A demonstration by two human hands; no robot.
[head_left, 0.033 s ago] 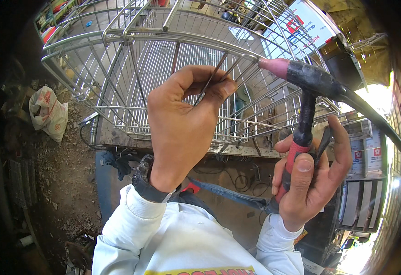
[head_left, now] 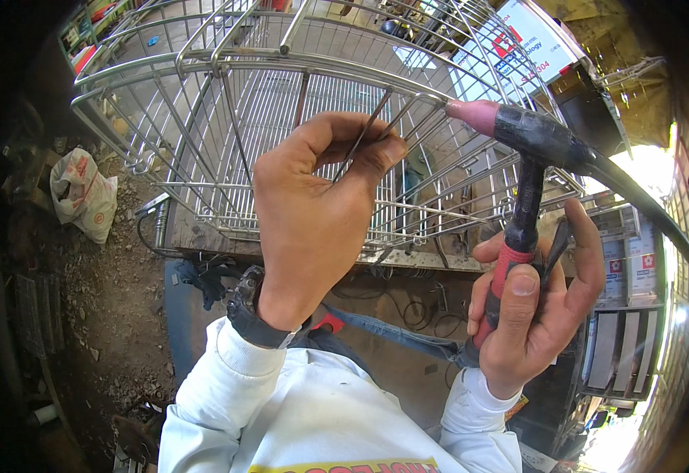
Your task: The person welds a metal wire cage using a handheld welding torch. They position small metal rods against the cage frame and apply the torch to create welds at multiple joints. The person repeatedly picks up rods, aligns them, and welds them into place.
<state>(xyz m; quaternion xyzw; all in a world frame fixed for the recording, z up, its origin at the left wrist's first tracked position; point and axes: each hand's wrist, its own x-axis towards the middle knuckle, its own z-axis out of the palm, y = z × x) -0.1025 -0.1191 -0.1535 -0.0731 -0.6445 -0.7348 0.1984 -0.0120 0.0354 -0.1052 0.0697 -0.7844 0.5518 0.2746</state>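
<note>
The left hand (head_left: 313, 213) pinched a thin filler rod (head_left: 358, 143) slanting up-right toward the torch (head_left: 533, 138) gripped in the right hand (head_left: 537, 315).

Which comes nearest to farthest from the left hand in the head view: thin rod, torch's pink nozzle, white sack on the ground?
1. Thin rod: pinched in the left hand itself.
2. Pink nozzle: to its right, at the wire cage's rim.
3. White sack: far left, on the ground.

Shiny bare-metal wire cage (head_left: 281, 102); matt black, seemingly rubber-sleeved torch (head_left: 545, 142); thin metal rod (head_left: 358, 146).
</note>
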